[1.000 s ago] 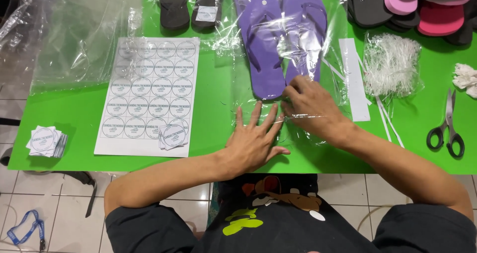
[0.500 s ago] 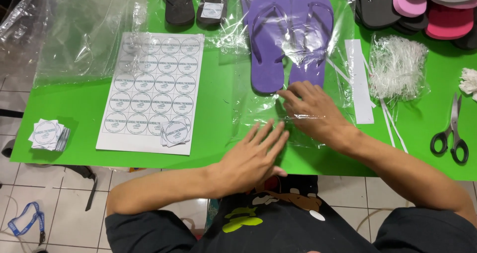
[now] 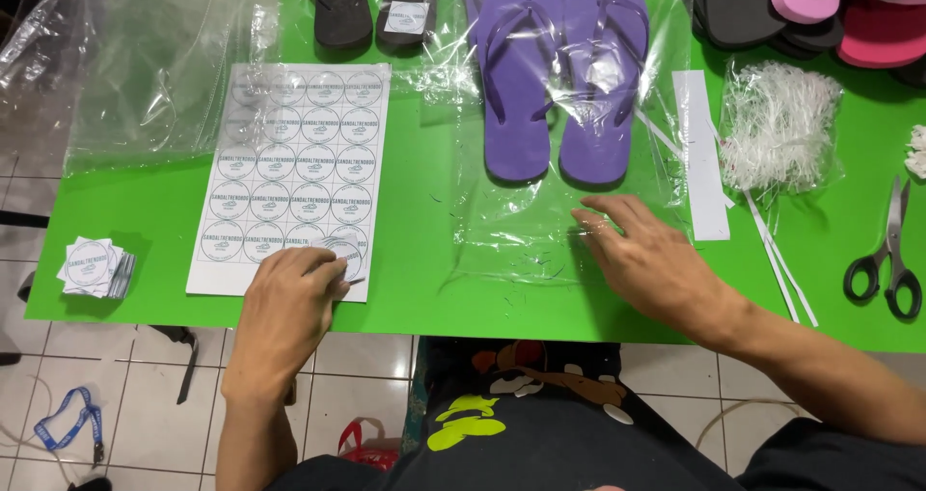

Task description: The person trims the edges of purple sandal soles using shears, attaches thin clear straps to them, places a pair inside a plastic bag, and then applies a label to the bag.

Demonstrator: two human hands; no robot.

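The left hand (image 3: 289,293) had left the clear bag (image 3: 550,211) of purple flip-flops (image 3: 555,76) for the sticker sheet (image 3: 294,177), fingertips curled on a bottom-row sticker (image 3: 340,256), apparently peeling it, while the right hand (image 3: 646,259), fingers spread, pinned the bag's open end.

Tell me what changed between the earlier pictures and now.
The left hand left the clear bag and moved left onto the sticker sheet, fingertips at a sticker on its bottom row. The right hand stays flat on the bag; the purple flip-flops stay inside it, and the scissors are unmoved.
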